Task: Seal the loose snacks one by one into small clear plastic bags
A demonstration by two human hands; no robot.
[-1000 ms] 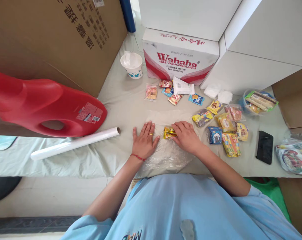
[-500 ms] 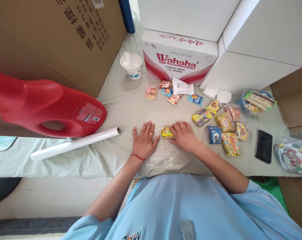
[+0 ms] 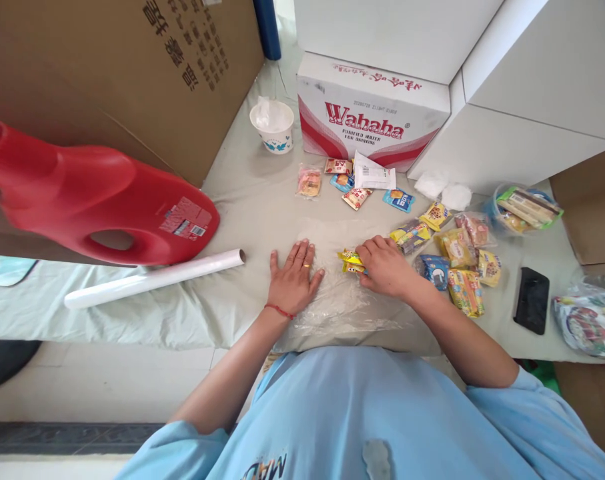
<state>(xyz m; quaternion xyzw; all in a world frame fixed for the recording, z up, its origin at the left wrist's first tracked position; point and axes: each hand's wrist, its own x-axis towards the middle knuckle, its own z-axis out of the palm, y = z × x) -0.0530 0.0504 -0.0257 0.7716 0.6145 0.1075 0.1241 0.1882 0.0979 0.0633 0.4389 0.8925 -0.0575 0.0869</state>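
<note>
My left hand [image 3: 292, 280] lies flat, fingers spread, on a clear plastic sheet [image 3: 342, 313] spread over the cloth-covered table. To its right, my right hand [image 3: 385, 267] is closed over small yellow snack packets [image 3: 351, 261], whose left ends stick out past my fingertips. Just beyond that hand lies a yellow and dark snack packet [image 3: 410, 235]. Beside my right wrist is a dark blue packet [image 3: 435, 271], with several yellow and pink packets around it. My fingers hide the right part of the packets I hold.
A red jug [image 3: 107, 200] and a white roll [image 3: 157, 279] lie to the left. Behind are a paper cup [image 3: 277, 140], small sachets [image 3: 357, 198] and a Wahaba-style printed carton [image 3: 372, 120]. At right sit a plastic bowl [image 3: 497, 217], a black phone [image 3: 531, 300] and a plastic bag [image 3: 587, 313].
My right hand has shifted to the right with the yellow packets, away from my left hand. My left hand stays flat on the sheet. The view has shifted slightly.
</note>
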